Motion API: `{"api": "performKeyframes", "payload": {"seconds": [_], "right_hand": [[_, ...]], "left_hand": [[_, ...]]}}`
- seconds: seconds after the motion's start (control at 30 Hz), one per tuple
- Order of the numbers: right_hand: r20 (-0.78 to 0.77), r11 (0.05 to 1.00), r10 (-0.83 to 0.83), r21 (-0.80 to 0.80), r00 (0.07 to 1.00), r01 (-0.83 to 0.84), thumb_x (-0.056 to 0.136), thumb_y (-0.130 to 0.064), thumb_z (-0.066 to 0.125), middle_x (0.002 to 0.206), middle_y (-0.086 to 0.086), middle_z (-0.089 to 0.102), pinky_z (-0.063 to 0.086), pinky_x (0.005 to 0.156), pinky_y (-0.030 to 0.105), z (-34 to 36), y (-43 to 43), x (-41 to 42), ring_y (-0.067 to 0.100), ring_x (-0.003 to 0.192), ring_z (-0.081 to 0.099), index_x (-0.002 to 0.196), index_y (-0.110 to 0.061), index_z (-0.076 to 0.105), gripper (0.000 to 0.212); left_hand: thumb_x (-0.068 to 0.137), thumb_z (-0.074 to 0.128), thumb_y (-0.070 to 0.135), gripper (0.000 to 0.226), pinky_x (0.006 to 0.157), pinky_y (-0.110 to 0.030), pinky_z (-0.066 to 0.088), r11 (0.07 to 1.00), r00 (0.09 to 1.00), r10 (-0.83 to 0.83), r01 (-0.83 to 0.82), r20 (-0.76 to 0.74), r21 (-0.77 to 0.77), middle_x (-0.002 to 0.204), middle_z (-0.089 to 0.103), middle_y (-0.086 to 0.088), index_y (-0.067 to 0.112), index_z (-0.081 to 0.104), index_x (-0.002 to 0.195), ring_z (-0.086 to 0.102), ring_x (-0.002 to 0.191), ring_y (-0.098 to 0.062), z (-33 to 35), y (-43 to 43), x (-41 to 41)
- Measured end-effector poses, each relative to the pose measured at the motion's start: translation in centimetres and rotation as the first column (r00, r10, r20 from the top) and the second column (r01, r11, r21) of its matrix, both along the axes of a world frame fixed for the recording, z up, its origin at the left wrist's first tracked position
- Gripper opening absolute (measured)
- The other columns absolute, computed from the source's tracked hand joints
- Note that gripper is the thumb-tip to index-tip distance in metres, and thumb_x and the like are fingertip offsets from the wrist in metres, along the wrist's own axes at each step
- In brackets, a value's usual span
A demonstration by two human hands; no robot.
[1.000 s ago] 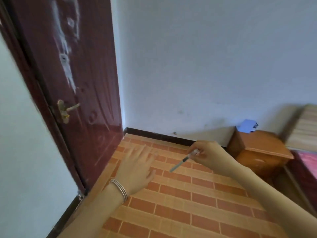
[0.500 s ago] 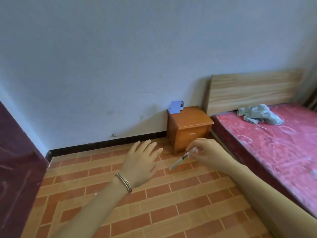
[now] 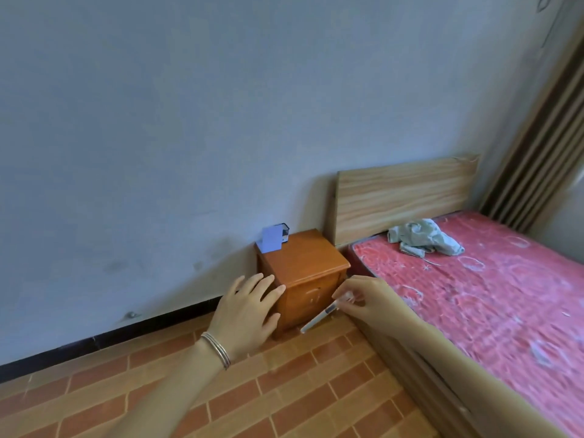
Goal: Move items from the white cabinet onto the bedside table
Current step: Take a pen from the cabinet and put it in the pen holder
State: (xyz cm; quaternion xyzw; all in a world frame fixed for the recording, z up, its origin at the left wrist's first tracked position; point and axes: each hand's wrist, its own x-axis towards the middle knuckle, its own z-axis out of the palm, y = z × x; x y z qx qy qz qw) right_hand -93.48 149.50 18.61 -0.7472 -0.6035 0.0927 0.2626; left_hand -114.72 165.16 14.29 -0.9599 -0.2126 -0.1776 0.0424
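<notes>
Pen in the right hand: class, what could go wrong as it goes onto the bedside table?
1. The right hand pinches the pen only by its upper end, so it could slip out.
2. It may roll off the smooth table.
3. A reach could topple the blue card propped at the back corner.

The pen (image 3: 319, 319) is pinched in the right fingers (image 3: 350, 284) and slants down to their left. The worktop (image 3: 303, 263) stands just beyond, between them and the left fingers (image 3: 265, 286). A card (image 3: 271, 239) leans at its far left corner, against the wall (image 3: 189, 137). Right of the fingers lies the bed (image 3: 489, 305), with a cloth (image 3: 423, 237) on it near the headboard (image 3: 401, 194).
</notes>
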Motion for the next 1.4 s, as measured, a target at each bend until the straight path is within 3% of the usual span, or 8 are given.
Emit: {"api": "performKeyframes", "payload": {"seconds": [0.2,0.47,0.73,0.93,1.2,1.4], "right_hand": [[-0.063,0.999,-0.039,-0.016,0.997,0.038,0.081,-0.031,0.067,0.085,-0.017,0.064,0.053,0.070,0.032,-2.6,5.5,6.2,0.002,0.080,0.060,0.083,-0.041,0.064,0.011],[-0.069,0.999,-0.012,-0.053,0.998,0.008,0.081,-0.033,0.066,0.085,-0.014,0.064,0.054,0.070,0.031,-5.2,14.7,17.9,-0.001,0.079,0.059,0.085,-0.031,0.068,0.005],[-0.030,0.996,0.047,-0.073,0.998,-0.049,0.084,-0.025,0.066,0.085,-0.007,0.064,0.041,0.064,0.010,-3.4,26.0,29.7,-0.001,0.076,0.056,0.090,-0.021,0.070,0.009],[-0.057,0.989,0.070,-0.128,0.996,-0.077,0.084,-0.025,0.066,0.088,-0.003,0.064,0.048,0.071,0.023,-6.1,34.0,35.3,0.007,0.080,0.057,0.091,-0.019,0.069,0.009],[-0.057,0.980,0.055,-0.188,0.997,-0.065,0.084,-0.026,0.065,0.087,-0.008,0.063,0.045,0.067,0.019,-11.2,47.2,42.1,0.001,0.076,0.055,0.087,-0.024,0.067,0.005],[-0.092,0.981,-0.041,-0.191,0.995,0.023,0.083,-0.026,0.064,0.082,-0.008,0.064,0.051,0.068,0.031,-14.8,58.4,46.4,0.005,0.075,0.057,0.086,-0.023,0.069,0.006]], "left_hand": [[0.079,0.038,0.042,0.050,0.091,-0.043,0.048,0.999,0.998,-0.037,0.035,-0.052,-0.032,0.118,0.065,-0.004,0.023,0.068,0.114,0.061,0.107,-0.025,-3.4,5.4,5.9],[0.080,0.037,0.044,0.049,0.090,-0.042,0.048,0.999,0.994,-0.018,0.014,-0.109,-0.030,0.117,0.066,-0.001,0.026,0.068,0.113,0.062,0.107,-0.023,-5.1,13.8,16.9],[0.079,0.039,0.046,0.049,0.087,-0.038,0.049,0.998,0.998,0.053,-0.054,-0.039,-0.028,0.115,0.066,0.001,0.026,0.069,0.112,0.062,0.105,-0.020,-3.6,22.6,29.2],[0.078,0.038,0.046,0.050,0.086,-0.038,0.049,0.994,0.993,0.090,-0.095,-0.072,-0.059,0.113,0.066,0.000,0.025,0.069,0.111,0.061,0.103,-0.022,-6.4,28.7,34.1],[0.077,0.039,0.045,0.048,0.085,-0.040,0.050,0.985,0.988,0.103,-0.117,-0.115,-0.124,0.106,0.068,-0.001,0.022,0.070,0.106,0.063,0.099,-0.025,-10.1,41.5,39.5],[0.077,0.038,0.040,0.048,0.088,-0.041,0.048,0.978,0.983,0.104,-0.129,-0.148,-0.166,0.107,0.067,-0.003,0.019,0.070,0.105,0.061,0.100,-0.025,-13.1,51.5,43.4]]}}
